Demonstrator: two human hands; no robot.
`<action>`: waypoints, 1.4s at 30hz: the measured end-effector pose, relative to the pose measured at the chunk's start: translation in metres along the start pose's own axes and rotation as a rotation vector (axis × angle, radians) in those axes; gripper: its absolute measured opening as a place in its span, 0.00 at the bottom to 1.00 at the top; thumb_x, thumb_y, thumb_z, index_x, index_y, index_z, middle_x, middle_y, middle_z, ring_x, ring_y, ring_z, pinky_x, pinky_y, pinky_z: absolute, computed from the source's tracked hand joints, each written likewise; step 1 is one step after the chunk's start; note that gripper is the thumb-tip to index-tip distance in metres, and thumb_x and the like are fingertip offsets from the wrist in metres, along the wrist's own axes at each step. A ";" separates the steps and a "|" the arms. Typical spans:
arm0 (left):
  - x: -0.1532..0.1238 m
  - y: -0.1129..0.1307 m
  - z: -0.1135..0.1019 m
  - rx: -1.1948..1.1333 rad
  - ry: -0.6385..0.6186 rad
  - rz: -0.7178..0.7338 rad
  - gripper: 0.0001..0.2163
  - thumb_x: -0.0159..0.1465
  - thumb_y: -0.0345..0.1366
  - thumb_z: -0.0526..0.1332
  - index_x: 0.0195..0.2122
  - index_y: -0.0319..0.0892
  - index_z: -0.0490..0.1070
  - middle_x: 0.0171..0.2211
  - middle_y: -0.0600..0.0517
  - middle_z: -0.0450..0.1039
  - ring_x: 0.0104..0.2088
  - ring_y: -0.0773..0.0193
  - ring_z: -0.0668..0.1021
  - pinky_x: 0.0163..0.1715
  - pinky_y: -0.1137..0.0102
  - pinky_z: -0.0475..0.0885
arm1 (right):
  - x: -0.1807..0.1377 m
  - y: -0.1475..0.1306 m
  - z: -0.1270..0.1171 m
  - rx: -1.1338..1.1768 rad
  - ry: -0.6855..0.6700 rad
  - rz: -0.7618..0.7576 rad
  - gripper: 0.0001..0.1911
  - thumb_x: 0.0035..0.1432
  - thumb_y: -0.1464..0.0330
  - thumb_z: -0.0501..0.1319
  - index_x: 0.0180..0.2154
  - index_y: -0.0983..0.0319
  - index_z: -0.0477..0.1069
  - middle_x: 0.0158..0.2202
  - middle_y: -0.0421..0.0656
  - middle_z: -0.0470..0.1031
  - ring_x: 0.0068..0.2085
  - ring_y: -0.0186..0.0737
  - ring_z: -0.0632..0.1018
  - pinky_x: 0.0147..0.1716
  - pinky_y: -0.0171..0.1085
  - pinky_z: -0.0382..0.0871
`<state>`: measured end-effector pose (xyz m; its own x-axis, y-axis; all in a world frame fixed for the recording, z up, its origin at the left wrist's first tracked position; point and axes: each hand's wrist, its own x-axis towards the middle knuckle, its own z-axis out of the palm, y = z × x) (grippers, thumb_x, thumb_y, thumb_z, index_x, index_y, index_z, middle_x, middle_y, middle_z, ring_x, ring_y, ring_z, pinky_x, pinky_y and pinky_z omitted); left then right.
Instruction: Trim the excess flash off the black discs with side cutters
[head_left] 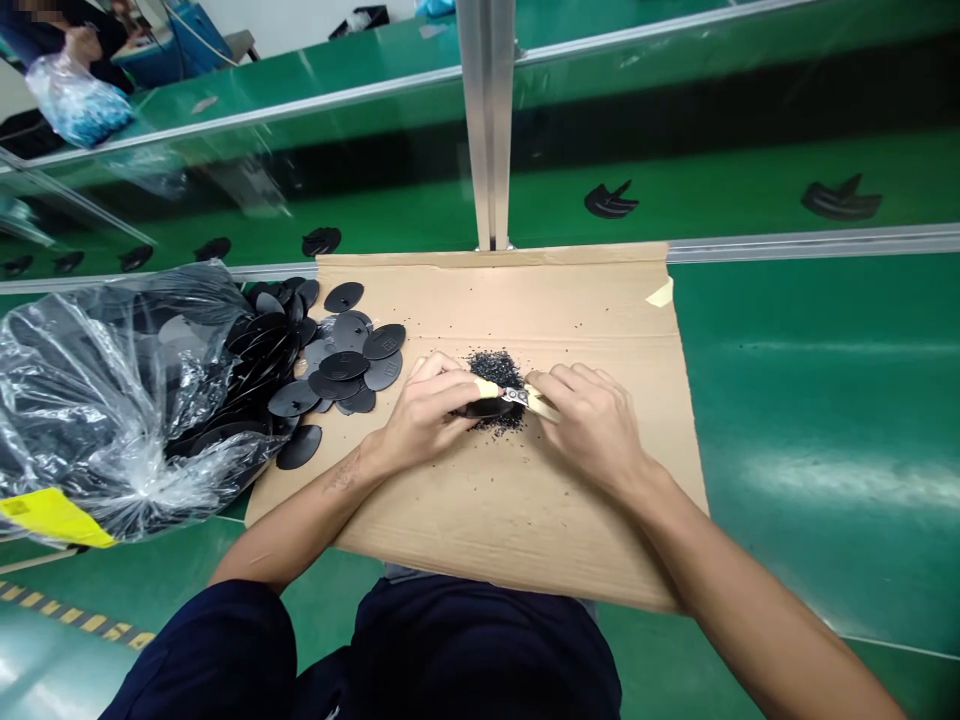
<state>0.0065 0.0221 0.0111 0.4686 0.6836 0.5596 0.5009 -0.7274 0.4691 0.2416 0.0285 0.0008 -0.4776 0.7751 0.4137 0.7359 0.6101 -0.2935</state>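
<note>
My left hand (427,405) is closed round a black oval plastic part (486,407), holding it just over a sheet of brown cardboard (525,500). My right hand (589,425) grips small cutters with tan handles (525,397), whose metal jaws meet the edge of the part. Beneath and behind the part lies a heap of small black plastic trimmings (496,370). A pile of several more black oval parts (352,355) lies on the cardboard left of my left hand.
A clear plastic bag (112,400) full of black parts spills open at the left, with a yellow label (52,515). A green conveyor (750,190) carries black pieces behind an aluminium post (486,120). Another person with a bag sits far left at the back.
</note>
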 end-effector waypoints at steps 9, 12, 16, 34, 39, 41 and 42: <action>0.001 0.005 0.004 -0.218 0.158 -0.055 0.08 0.64 0.32 0.70 0.44 0.41 0.78 0.37 0.49 0.83 0.39 0.65 0.83 0.42 0.70 0.77 | 0.004 -0.004 -0.001 0.427 0.049 -0.031 0.05 0.63 0.72 0.60 0.41 0.61 0.74 0.34 0.44 0.78 0.34 0.40 0.74 0.34 0.39 0.65; -0.001 0.004 0.006 -0.213 0.172 -0.049 0.06 0.65 0.32 0.68 0.43 0.40 0.76 0.38 0.48 0.82 0.41 0.64 0.83 0.43 0.69 0.78 | 0.003 -0.007 -0.003 0.357 0.101 -0.114 0.08 0.65 0.74 0.57 0.37 0.59 0.73 0.30 0.41 0.74 0.30 0.38 0.70 0.31 0.38 0.61; -0.006 0.000 0.005 0.033 0.017 0.027 0.07 0.68 0.28 0.61 0.45 0.41 0.75 0.40 0.47 0.81 0.41 0.62 0.81 0.42 0.67 0.78 | 0.000 -0.010 -0.003 0.196 0.132 -0.266 0.08 0.65 0.74 0.57 0.35 0.59 0.72 0.27 0.40 0.72 0.29 0.37 0.67 0.29 0.39 0.55; -0.008 0.001 0.009 -0.254 0.042 -0.006 0.14 0.66 0.23 0.58 0.50 0.40 0.75 0.43 0.45 0.81 0.44 0.63 0.82 0.45 0.67 0.79 | 0.006 0.006 -0.001 0.151 0.080 -0.148 0.11 0.65 0.72 0.54 0.39 0.62 0.76 0.29 0.43 0.73 0.32 0.39 0.69 0.32 0.37 0.59; -0.010 0.003 0.010 -0.300 0.060 -0.032 0.13 0.66 0.23 0.60 0.49 0.40 0.76 0.42 0.46 0.81 0.43 0.64 0.82 0.44 0.69 0.79 | 0.004 0.003 -0.002 0.069 0.072 -0.134 0.11 0.65 0.73 0.54 0.39 0.62 0.76 0.28 0.43 0.72 0.32 0.39 0.67 0.32 0.37 0.57; -0.010 0.003 0.010 -0.314 0.069 -0.040 0.13 0.66 0.24 0.60 0.49 0.40 0.76 0.42 0.46 0.81 0.43 0.64 0.82 0.44 0.69 0.79 | 0.003 0.003 -0.003 0.014 0.087 -0.125 0.11 0.64 0.74 0.54 0.38 0.62 0.76 0.27 0.42 0.72 0.31 0.39 0.66 0.32 0.37 0.56; -0.010 0.003 0.010 -0.321 0.071 -0.042 0.12 0.66 0.24 0.60 0.49 0.40 0.76 0.42 0.46 0.81 0.43 0.64 0.83 0.44 0.69 0.79 | 0.003 0.002 -0.003 -0.008 0.093 -0.128 0.11 0.64 0.74 0.54 0.38 0.62 0.76 0.27 0.42 0.71 0.31 0.39 0.65 0.32 0.37 0.56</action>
<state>0.0112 0.0138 0.0002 0.3951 0.7154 0.5763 0.2585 -0.6885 0.6776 0.2433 0.0317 0.0044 -0.5216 0.6718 0.5259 0.6758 0.7016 -0.2261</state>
